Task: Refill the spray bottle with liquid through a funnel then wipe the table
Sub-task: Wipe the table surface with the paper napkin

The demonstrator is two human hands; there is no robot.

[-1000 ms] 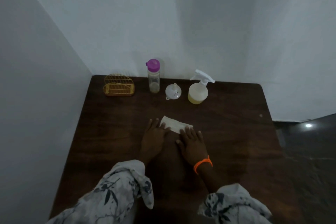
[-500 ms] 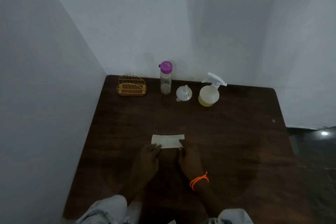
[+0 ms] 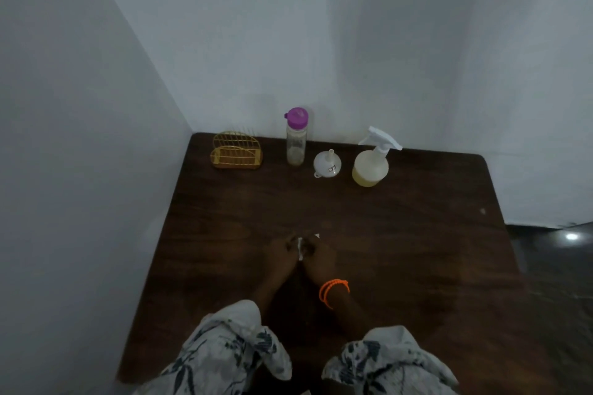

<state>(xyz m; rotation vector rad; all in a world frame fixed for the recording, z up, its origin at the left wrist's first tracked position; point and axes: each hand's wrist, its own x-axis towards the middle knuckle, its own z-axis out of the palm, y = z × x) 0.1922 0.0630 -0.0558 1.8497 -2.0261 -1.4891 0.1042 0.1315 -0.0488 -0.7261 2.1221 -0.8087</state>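
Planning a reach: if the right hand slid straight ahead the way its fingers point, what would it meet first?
Past the tissue it holds, probably the funnel, though bare table comes first.

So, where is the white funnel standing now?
In the head view, the funnel sits at the table's far edge, between the purple-capped bottle and the spray bottle.

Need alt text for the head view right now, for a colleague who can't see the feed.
Both hands, left hand and right hand, bunch a small white tissue on a dark wooden table. Along the far edge stand a gold wire holder, purple-capped bottle, white funnel and spray bottle holding yellowish liquid.
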